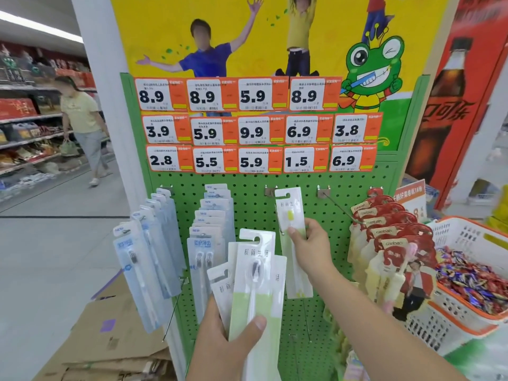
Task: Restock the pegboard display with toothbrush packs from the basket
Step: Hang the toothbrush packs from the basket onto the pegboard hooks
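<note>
my right hand (309, 243) pinches one pack (292, 215) up at its hook on the pegboard (247, 193), to hang it. my left hand (228, 334) grips the spare packs (255, 273) fanned, ready to feed.

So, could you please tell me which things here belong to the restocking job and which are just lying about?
Part of the job:
- green-and-white toothbrush pack pinched by the right hand
- fan of matching packs gripped in the left hand
- green pegboard
- bare hook

Just lying about:
- candy basket
- price tags
- flattened cardboard
</note>
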